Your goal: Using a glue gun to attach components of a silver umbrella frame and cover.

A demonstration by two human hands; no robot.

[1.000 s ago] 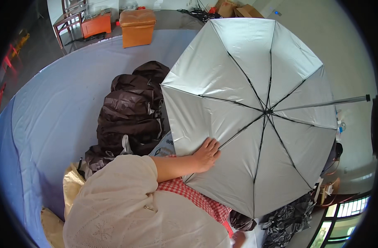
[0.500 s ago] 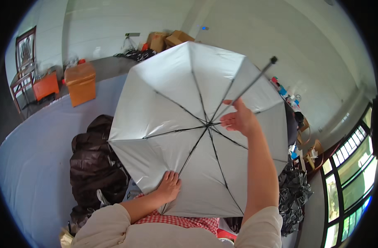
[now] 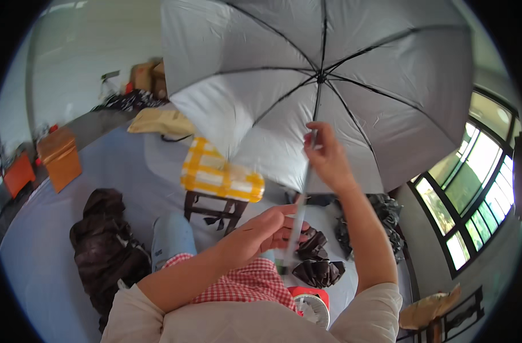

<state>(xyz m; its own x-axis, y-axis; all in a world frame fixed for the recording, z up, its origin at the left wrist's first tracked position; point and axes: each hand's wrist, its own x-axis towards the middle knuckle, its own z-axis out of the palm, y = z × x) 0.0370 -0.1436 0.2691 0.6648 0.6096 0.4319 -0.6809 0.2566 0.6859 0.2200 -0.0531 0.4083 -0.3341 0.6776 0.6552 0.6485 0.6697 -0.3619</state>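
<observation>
The umbrella canopy [image 3: 386, 68] is silver-grey, its ribs [image 3: 324, 34] black; the gingham cloth [image 3: 244, 286] is red-and-white, the stool seat [image 3: 206, 166] yellow-and-white checked.

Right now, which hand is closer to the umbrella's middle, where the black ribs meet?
Right. The right hand is on the umbrella shaft, below the rib hub; the left hand is farther down, by the shaft's lower part.

Home room or small workshop, can't tell: window [image 3: 465, 188] right of right-hand grip [image 3: 331, 160], boxes [image 3: 141, 78] and ottoman [image 3: 60, 159] left, bundles [image 3: 319, 274] below.
</observation>
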